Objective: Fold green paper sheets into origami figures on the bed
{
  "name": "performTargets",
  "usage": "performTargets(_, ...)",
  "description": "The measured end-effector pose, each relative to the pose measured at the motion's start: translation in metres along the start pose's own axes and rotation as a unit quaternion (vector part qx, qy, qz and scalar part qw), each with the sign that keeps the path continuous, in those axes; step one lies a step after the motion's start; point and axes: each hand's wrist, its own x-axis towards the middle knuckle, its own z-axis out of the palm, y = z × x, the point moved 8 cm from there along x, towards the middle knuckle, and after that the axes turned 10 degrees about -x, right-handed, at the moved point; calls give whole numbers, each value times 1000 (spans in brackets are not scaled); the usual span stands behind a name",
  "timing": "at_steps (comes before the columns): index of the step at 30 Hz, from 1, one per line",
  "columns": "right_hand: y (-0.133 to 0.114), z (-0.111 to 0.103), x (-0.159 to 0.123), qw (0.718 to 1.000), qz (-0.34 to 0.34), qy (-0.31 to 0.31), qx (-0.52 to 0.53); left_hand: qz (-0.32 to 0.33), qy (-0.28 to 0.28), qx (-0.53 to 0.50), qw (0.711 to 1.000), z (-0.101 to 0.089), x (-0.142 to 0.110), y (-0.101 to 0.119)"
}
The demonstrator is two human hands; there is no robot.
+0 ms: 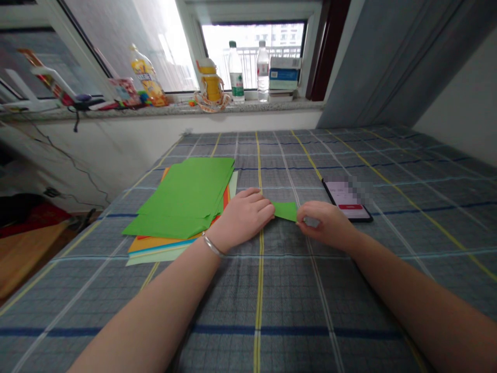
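A small strip of folded green paper lies between my two hands on the checked cloth. My left hand, with a silver bangle at its wrist, covers the strip's left end, fingers together and bent over it. At the right end my right hand pinches the paper's edge between thumb and curled forefinger. The parts of the strip under my fingers are hidden. Beside my left hand is a stack of coloured paper, with green sheets on top and orange, blue and pale green edges showing below.
Behind my right hand a phone lies with its screen lit. The grey checked cloth covers the whole surface. On the windowsill stand a yellow flask, clear bottles, a juice bottle and a blue box.
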Motion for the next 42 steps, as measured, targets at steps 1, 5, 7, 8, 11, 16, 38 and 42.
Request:
performTargets(1,0,-1,0,1000,-1,0,1,1,3,3,1000,-2,0,-1)
performTargets(5,3,-2,-1,1000,-1,-1,-3,2,10,11,1000,-7,0,-4)
performTargets(7,6,-2,-2,1000,6,0,-7,-5,13,15,1000,-10,-2,-9)
performTargets(8,9,-2,-3,1000,12,2,-8,-12,18,16,1000,-12,-4,-12)
performTargets(11,15,-5,-4,999,34,32,0,-49,48,8,998,-17,-9,-21)
performTargets(16,-1,-17,-5,992,13,105,-64,-50,86,-63,993,-11,-11,-13)
performTargets(38,-41,-9,3,980,-59,64,-179,13,109,-80,991,0,-6,18)
performTargets(42,-53,-12,4,971,-82,90,-208,19,114,-59,992,-1,-6,22)
